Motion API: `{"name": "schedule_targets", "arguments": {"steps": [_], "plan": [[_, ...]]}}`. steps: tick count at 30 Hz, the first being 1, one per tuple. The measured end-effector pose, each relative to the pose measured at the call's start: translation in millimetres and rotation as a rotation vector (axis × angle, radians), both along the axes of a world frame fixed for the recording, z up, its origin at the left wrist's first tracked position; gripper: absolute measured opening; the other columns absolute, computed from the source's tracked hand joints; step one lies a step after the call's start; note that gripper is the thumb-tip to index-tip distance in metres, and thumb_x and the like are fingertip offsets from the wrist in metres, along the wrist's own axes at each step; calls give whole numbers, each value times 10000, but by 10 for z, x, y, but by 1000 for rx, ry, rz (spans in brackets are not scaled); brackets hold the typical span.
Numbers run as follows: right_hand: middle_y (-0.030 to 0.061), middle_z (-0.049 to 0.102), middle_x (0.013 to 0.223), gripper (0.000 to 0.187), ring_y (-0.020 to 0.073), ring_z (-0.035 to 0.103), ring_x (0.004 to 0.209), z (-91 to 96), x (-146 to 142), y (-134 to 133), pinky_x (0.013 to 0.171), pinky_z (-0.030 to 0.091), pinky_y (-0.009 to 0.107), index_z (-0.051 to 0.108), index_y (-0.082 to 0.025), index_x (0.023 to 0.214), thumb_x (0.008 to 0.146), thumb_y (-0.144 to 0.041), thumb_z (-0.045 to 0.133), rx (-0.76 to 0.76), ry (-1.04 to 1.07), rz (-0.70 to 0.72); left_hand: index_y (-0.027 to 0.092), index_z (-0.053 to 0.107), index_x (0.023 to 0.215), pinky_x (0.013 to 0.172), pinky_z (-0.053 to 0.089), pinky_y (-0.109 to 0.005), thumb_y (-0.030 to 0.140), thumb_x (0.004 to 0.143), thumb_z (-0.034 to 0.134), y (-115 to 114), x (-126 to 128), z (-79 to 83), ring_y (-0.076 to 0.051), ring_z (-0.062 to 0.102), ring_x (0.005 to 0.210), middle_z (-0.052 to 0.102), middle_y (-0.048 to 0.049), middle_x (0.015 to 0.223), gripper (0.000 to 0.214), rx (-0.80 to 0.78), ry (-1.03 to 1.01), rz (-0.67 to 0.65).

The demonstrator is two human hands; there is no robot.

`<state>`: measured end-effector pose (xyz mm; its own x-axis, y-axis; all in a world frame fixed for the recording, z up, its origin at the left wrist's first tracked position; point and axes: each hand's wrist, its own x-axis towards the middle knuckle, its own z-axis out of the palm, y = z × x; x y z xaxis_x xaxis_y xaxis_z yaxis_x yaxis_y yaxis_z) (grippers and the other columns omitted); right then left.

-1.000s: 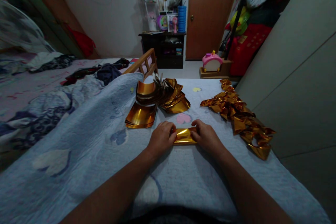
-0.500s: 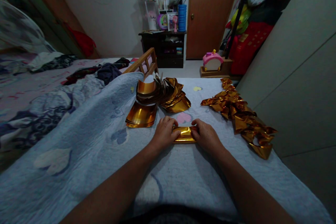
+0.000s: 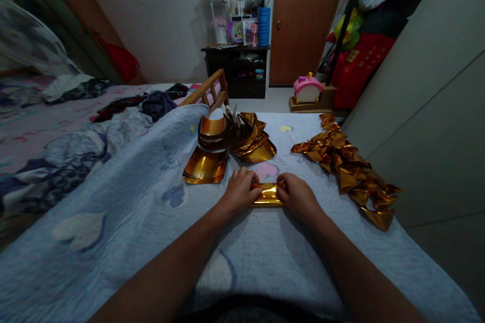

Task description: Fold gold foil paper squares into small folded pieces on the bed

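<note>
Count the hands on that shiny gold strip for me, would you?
2: the left grip at the left end of the gold strip, the right grip at its right end. Neither is hidden, though some fingers are.

Under my fingers [image 3: 255, 193], gold paper [image 3: 270, 192] looks smooth, glossy; creased foil [image 3: 347, 174] gleams by the right edge of the matt cloth quilt [image 3: 265, 247].

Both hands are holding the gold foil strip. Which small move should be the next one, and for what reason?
Probably, press the near edge of the gold foil strip flatter. The left hand and right hand hold its opposite ends, so both can press evenly, and a line along its near side suggests a fold, though I cannot tell how tight.
</note>
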<state>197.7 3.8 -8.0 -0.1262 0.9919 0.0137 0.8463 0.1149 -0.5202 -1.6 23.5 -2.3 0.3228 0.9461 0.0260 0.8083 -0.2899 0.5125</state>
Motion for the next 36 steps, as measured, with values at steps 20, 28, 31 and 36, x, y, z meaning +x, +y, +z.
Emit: {"name": "schedule_targets", "arguments": {"steps": [20, 28, 31, 36], "plan": [[-37, 497, 643, 221, 114, 426, 576, 156, 194, 9, 545, 340, 247, 581, -191, 748, 751, -399, 657, -251, 754, 86, 164, 652, 925, 733, 498, -274, 298, 726, 763, -136, -10, 38, -149, 628, 758, 667, -17, 843, 265, -352, -926, 9], [-29, 534, 630, 339, 113, 446, 582, 206, 165, -15, 556, 342, 247, 600, -185, 699, 692, -488, 751, -273, 875, 16, 144, 702, 782, 623, 437, -228, 356, 705, 804, -143, -15, 87, -108, 548, 632, 636, 3, 691, 247, -356, -1018, 76], [-31, 520, 611, 380, 105, 423, 558, 237, 164, -25, 530, 312, 245, 588, -188, 668, 681, -521, 770, -295, 910, -1, 140, 700, 771, 594, 397, -216, 332, 708, 792, -155, -15, 95, -94, 508, 606, 612, 13, 666, 221, -347, -1024, 83], [-36, 546, 668, 408, 94, 410, 552, 270, 169, -44, 505, 275, 237, 623, -192, 795, 653, -526, 808, -345, 1021, 5, 136, 696, 772, 565, 355, -214, 336, 720, 775, -169, -19, 100, -84, 464, 571, 561, 28, 624, 222, -355, -1030, 88]]}}
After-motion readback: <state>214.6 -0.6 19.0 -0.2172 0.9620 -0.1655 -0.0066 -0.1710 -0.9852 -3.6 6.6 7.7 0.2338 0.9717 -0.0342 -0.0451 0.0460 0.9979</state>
